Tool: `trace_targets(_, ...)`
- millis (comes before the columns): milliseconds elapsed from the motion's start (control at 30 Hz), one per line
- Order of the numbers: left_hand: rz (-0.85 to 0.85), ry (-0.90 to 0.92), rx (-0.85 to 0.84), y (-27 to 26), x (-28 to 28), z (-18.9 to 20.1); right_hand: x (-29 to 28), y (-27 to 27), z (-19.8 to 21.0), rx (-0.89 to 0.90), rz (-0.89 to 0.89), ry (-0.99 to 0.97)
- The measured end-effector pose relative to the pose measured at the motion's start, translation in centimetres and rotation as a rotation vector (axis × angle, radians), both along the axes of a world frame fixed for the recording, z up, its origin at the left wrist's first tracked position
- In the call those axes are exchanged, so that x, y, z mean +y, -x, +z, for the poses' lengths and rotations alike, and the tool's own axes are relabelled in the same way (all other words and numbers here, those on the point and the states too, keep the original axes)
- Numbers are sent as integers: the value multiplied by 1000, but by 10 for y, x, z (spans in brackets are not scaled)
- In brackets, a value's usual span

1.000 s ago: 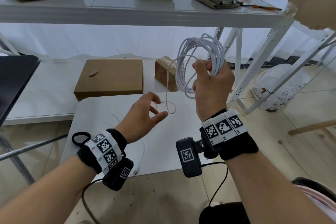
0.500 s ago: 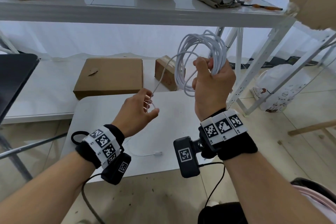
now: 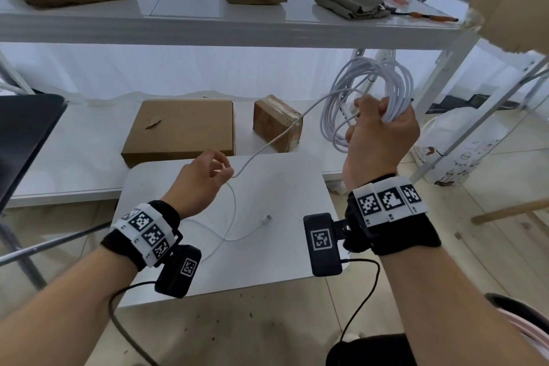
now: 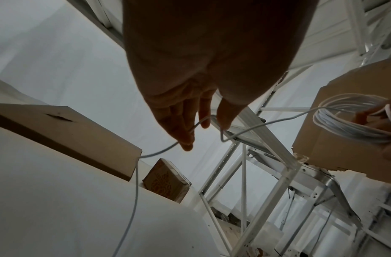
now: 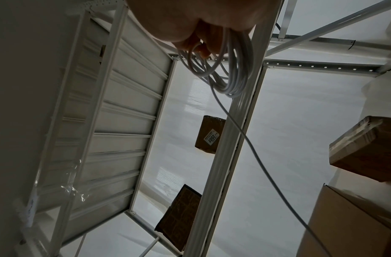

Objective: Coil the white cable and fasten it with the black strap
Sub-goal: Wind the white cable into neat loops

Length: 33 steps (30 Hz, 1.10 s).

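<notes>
— What is hard to make out here?
— The black strap: I cannot find it in any view. In the right wrist view the palm hides most of the fingers, and the white cable (image 3: pixel 368 98) loops spill out from under them.

— How much room is there around the work?
— The small white bench (image 3: pixel 267 270) has rounded corners; its near edge sits just below both wrists. Beyond its far edge a flat cardboard box (image 3: pixel 181 131) and a small taped box (image 3: pixel 277 122) lie on a low shelf (image 3: pixel 59 163).

— And the grip on each side?
— The right hand (image 3: pixel 380 140) is raised at the right, fingers curled around the bundled coil. The left hand (image 3: pixel 202 184) is lower, above the bench, pinching a single run of cable between thumb and fingertips (image 4: pixel 185 137). From that pinch one stretch rises to the coil; the other drops to the bench, where the loose tail curves and ends in a plug (image 3: pixel 266 219).
</notes>
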<state>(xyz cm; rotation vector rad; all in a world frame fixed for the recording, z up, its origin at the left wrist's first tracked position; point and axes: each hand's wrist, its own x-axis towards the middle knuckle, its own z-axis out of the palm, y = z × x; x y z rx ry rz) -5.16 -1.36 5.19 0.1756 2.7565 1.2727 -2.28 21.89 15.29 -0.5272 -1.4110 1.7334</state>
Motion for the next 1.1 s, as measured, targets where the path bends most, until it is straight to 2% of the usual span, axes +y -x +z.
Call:
trace_targets(233, 24, 350, -20, -1, -7, -8, 0, -1, 1, 7, 66, 16)
trace_targets(367, -36, 375, -38, -4, -6, -6, -5, -2, -5, 24, 217, 9)
trace_targets(467, -55, 237, 44, -7, 2, 4, -12, -4, -7, 15, 312, 10)
trace_targets(600, 123, -57, 364, -24, 23, 36, -22, -7, -11, -27, 417, 3)
trace_targets(667, 110, -242, 425, -36, 31, 49, -27, -10, -16, -39, 480, -17)
trace_targets(800, -110, -520, 311, -54, 44, 61, -41, -13, -29, -116, 549, -157)
trace_targets(900, -163, -531, 233, -59, 48, 58, -50, -15, -33, -141, 601, -171)
trace_targets(1000, -147, -530, 206, -56, 44, 55, -54, -16, -31, -185, 646, -34)
trace_targets(1100, -82, -712, 31, -53, 40, 57, -53, -14, -26, -156, 680, 181)
